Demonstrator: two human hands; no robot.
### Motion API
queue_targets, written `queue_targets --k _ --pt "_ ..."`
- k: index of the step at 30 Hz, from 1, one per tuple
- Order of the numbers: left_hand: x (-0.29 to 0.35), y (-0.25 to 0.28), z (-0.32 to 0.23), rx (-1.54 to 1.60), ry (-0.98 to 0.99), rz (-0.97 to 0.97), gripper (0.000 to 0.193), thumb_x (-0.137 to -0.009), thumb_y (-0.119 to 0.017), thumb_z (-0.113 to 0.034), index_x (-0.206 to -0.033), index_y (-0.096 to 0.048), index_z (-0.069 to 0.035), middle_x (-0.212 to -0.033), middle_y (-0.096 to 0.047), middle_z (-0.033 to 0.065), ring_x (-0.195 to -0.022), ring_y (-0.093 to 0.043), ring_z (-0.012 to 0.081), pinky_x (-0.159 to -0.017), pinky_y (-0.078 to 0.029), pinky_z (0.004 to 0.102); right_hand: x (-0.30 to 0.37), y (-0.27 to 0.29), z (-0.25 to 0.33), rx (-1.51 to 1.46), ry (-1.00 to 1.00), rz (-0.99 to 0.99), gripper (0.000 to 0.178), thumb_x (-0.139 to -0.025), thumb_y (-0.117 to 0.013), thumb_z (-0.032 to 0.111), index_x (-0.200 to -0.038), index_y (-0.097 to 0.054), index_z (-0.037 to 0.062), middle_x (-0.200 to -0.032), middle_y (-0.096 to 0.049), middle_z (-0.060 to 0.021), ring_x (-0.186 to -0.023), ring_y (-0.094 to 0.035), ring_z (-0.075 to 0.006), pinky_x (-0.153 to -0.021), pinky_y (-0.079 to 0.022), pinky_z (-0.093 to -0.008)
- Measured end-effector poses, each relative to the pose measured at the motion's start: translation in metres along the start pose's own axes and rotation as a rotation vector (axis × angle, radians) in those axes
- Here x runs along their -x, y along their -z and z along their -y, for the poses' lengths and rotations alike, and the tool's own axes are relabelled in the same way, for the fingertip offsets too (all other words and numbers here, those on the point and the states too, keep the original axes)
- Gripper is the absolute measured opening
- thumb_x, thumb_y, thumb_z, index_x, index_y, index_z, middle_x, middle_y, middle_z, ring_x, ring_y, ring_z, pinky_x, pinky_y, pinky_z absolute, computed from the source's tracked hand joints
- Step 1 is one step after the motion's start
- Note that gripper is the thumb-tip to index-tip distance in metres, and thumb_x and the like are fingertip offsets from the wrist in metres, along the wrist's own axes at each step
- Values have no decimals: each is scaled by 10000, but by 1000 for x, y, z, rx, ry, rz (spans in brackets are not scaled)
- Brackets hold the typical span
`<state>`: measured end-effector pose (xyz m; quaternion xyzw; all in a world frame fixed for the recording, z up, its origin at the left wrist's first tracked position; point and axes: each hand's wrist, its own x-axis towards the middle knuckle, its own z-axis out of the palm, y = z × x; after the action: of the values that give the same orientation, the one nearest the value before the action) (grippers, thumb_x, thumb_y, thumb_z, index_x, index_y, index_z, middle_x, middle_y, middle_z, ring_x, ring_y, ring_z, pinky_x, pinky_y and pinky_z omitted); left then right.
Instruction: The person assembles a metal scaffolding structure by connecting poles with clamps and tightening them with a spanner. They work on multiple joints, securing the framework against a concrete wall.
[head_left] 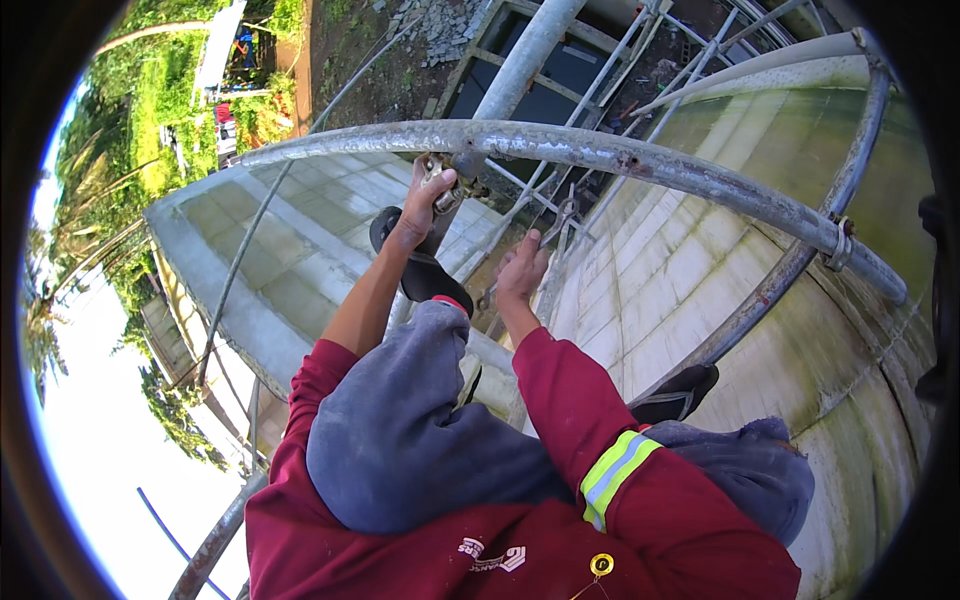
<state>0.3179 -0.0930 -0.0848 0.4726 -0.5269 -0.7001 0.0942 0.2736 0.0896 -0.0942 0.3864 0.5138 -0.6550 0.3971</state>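
My left hand (424,203) is closed around a brass-coloured scaffold coupler (447,186). The coupler sits just under a curved grey scaffold tube (560,143), where a thick upright tube (525,68) meets it. A little to the right and nearer to me, my right hand (521,266) is a fist around a metal wrench (568,208). Its far end sticks out above the fist, and a rounded end shows below. The wrench is apart from the coupler. My fingers hide part of both things.
My shoes rest among the tubes, one beside the left forearm, the other on a rusty diagonal tube (765,298) at right. Another coupler (840,243) joins tubes there. Stained concrete walls (650,270) flank me. The ground with rubble (440,30) lies far below.
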Motion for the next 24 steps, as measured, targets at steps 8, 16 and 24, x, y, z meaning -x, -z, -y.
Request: queue_targets --k 8,16,24 --pt "2 -5 -4 -56 -19 -15 668 -879 -653 -374 -1409 -398 -56 -1305 -545 88 -1187 -536 193 -1054 -411 350 -19 26 -10 -136 -35 -15 472 -1018 -539 452 -772 -519 49 -586 -483 -32 -437 -441 -206 -423 -351 -412" --pt "9 -5 -2 18 29 -40 679 -856 -714 -365 -1370 -398 -55 -1264 -519 86 -1157 -515 178 -1021 -415 334 -16 16 -5 -110 -42 -1 441 -1013 -551 447 -753 -423 116 -577 -379 24 -409 -336 -107 -377 -263 -326" --pt "1 1 2 -32 7 -47 714 -856 -681 -401 -1414 -403 -52 -1308 -543 92 -1192 -531 187 -1042 -419 348 -29 -12 21 -309 -103 -11 437 -994 -571 439 -730 -401 135 -555 -360 35 -405 -320 -95 -387 -238 -306"
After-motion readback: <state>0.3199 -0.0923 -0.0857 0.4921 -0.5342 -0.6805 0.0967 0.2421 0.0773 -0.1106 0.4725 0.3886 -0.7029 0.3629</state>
